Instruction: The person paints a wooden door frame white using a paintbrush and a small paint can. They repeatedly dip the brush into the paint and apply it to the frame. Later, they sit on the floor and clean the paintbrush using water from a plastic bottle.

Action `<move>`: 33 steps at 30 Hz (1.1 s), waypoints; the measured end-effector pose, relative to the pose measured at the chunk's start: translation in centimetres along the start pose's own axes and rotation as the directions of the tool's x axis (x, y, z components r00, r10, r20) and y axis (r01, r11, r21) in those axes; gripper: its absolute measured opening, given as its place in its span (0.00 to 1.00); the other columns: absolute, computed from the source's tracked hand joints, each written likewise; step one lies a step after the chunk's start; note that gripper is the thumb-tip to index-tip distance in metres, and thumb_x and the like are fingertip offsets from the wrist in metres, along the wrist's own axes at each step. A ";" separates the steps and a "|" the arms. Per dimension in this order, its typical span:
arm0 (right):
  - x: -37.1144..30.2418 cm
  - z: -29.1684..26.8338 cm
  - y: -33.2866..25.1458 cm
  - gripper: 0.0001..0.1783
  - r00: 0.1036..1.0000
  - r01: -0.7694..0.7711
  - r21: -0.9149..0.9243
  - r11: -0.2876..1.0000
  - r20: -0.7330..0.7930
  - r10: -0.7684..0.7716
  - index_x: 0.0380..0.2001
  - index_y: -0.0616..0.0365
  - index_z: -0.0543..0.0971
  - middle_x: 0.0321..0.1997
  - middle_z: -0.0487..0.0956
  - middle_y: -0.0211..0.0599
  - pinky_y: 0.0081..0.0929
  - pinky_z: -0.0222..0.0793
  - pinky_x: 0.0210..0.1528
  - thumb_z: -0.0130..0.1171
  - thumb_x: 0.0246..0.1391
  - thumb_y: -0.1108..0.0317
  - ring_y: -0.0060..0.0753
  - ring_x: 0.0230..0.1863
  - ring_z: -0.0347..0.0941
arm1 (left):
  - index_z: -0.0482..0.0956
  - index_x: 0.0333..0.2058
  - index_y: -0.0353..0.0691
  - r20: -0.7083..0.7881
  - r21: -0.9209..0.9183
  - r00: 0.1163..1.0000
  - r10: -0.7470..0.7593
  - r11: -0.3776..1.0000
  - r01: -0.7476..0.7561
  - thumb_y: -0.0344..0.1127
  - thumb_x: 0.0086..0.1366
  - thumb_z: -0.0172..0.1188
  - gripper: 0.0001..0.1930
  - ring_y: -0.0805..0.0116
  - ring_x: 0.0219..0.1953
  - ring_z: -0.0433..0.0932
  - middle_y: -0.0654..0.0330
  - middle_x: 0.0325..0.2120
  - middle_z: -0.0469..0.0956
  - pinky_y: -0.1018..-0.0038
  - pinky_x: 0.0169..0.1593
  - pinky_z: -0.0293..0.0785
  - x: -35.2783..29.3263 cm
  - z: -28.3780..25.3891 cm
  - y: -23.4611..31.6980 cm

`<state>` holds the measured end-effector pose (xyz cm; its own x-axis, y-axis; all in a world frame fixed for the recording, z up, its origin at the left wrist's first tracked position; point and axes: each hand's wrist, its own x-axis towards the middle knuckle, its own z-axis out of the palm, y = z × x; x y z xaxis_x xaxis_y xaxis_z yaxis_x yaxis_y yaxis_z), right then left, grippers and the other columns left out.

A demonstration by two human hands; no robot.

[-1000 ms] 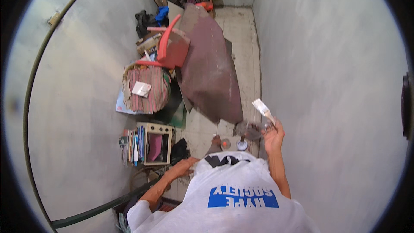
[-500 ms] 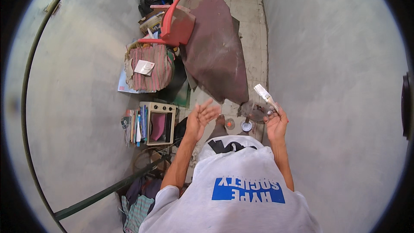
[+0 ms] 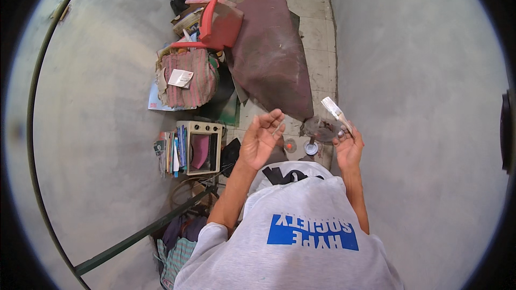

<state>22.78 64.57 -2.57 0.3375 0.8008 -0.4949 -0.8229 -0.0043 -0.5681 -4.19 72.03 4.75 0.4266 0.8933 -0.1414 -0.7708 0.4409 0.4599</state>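
Observation:
A paintbrush (image 3: 334, 110) with white-coated bristles stands upward between the fingers of my right hand (image 3: 350, 150), beside the right wall. My left hand (image 3: 259, 140) is raised over the floor in front of me, palm up, with loosely bent fingers and nothing I can make out in them. On the floor between the hands, near my feet, sits a small container of pale paint (image 3: 311, 149). Left of it is a small clear cup with something orange (image 3: 290, 145) in it. A clear, rumpled plastic piece (image 3: 321, 129) lies just beyond the paint container.
Grey walls (image 3: 419, 129) close in on both sides. A maroon sheet (image 3: 271, 48) covers a long shape ahead. On the left are a red plastic chair (image 3: 224, 28), a striped bundle (image 3: 191, 83), a toaster oven (image 3: 203, 126) with books (image 3: 174, 153) beside it, and a green metal bar (image 3: 145, 231).
My left hand has shifted right and a little upward, its fingers bending from spread. The right hand, still with the paintbrush, has moved slightly right. The view has shifted a little.

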 end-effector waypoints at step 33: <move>0.6 0.1 1.2 0.24 0.998 -0.062 -0.068 0.996 0.001 0.062 0.58 0.54 0.73 0.45 0.78 0.28 0.29 0.68 0.39 0.56 0.64 0.54 0.24 0.40 0.70 | 0.73 0.54 0.33 0.913 -0.401 0.241 0.330 0.835 0.377 0.56 0.72 0.45 0.29 0.61 0.47 0.74 0.48 0.49 0.78 0.64 0.53 0.68 0.3 30.6 -9.6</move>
<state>21.99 65.11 -3.54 0.2852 0.7996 -0.5284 -0.8093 -0.0944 -0.5797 17.84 65.40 27.10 0.2807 0.2815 0.9176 -0.6728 0.7396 -0.0210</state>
